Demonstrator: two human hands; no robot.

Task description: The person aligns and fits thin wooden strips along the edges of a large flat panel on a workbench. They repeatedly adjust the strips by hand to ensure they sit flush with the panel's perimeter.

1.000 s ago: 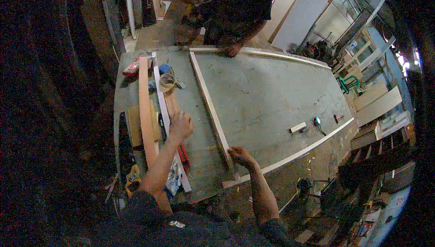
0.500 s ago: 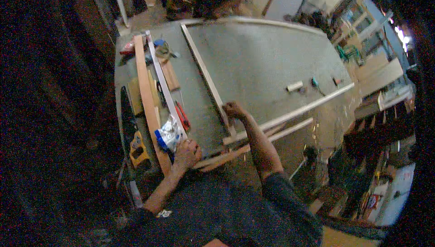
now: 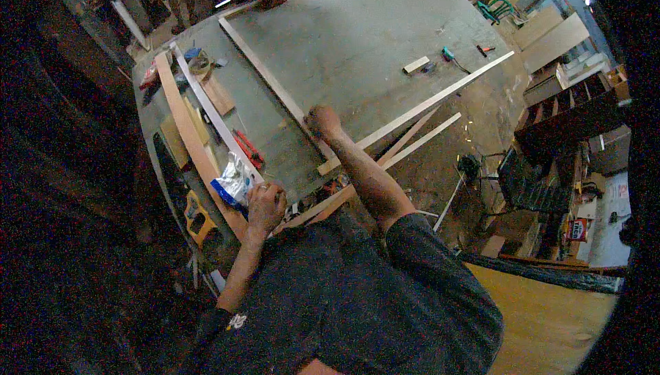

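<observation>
Where the right hand (image 3: 323, 125) curls, its grip unclear, the nearby pale strip (image 3: 265, 74) lies at nine o'clock, running eleven-to-five along the worktop (image 3: 371, 65); the left hand (image 3: 267, 204), half-curled, hold unclear, is farther off.

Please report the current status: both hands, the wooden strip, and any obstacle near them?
Left hand beside silver pouch, grip unclear. Right hand at near part of pale wooden strip, hold unclear. Red tool left of strip, apart from both hands.
</observation>
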